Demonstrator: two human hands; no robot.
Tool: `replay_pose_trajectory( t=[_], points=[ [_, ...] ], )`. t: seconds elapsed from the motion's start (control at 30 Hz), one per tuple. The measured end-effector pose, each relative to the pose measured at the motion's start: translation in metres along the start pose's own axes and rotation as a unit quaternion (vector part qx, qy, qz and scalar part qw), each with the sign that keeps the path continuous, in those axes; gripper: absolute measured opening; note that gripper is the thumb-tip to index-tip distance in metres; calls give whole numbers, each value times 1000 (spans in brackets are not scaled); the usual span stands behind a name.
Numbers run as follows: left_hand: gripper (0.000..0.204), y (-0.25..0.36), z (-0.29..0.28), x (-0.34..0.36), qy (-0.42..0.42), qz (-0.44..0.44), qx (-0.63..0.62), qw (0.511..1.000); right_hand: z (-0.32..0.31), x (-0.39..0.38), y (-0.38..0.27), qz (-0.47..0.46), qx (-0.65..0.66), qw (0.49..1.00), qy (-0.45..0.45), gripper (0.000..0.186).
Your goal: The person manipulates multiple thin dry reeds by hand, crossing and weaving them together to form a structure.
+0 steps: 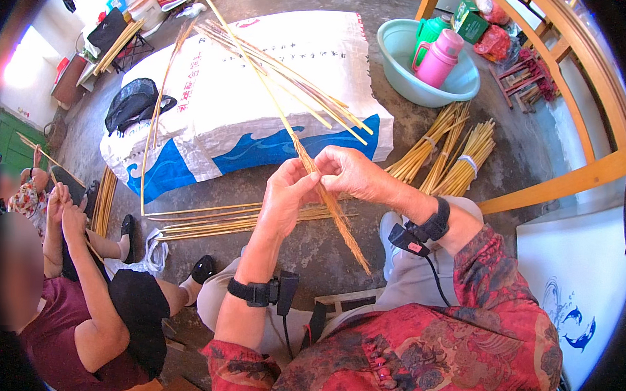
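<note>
My left hand [285, 194] and my right hand [351, 171] meet in front of my lap. Both are closed, pinching one long dry grass stalk [276, 104] at its feathery seed head [343, 225]. From my fingers the bare stem slants up to the far left, over a white sack [225, 118] with blue waves, while the brush-like tip hangs toward my lap. Several cut stalks [297, 79] lie loosely across the sack. More long stalks [207, 227] are spread on the floor just beyond my knees, partly behind my left hand.
Tied stalk bundles [468, 160] rest at right, below a pale basin [395, 63] holding a pink flask [441, 60] and a green one. A wooden frame [572, 182] edges my right side. A black cap-like item [132, 105] lies on the sack. A co-worker [77, 311] sits close at left.
</note>
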State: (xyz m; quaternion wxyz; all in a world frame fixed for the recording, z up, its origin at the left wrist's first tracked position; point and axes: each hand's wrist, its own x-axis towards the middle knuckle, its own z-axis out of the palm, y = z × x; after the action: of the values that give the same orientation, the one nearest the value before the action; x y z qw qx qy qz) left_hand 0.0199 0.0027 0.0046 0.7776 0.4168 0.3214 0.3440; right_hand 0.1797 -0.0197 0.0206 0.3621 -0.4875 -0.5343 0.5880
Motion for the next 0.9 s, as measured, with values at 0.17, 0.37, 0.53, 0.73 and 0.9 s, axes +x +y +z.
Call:
replay_pose_trajectory(
  t=[0.17,0.37,0.53,0.73,0.9],
  points=[
    [26,-6,4,-6,-3,1,39,999,-3,4,7,-39,-6,999,38,22],
    [27,-10,8,-11,23,-15,46,999,-2,1,-6,11,-25,999,20,24],
    [24,-10,7,-11,22,-13,56,998,-3,4,0,-64,-32,997,36,24],
    [15,-9,5,-12,8,-23,-4,1000,-10,5,-6,13,76,997,-13,26],
    [11,-9,3,-14,-23,-27,-76,996,-9,4,-8,32,110,993,-15,30]
  ],
)
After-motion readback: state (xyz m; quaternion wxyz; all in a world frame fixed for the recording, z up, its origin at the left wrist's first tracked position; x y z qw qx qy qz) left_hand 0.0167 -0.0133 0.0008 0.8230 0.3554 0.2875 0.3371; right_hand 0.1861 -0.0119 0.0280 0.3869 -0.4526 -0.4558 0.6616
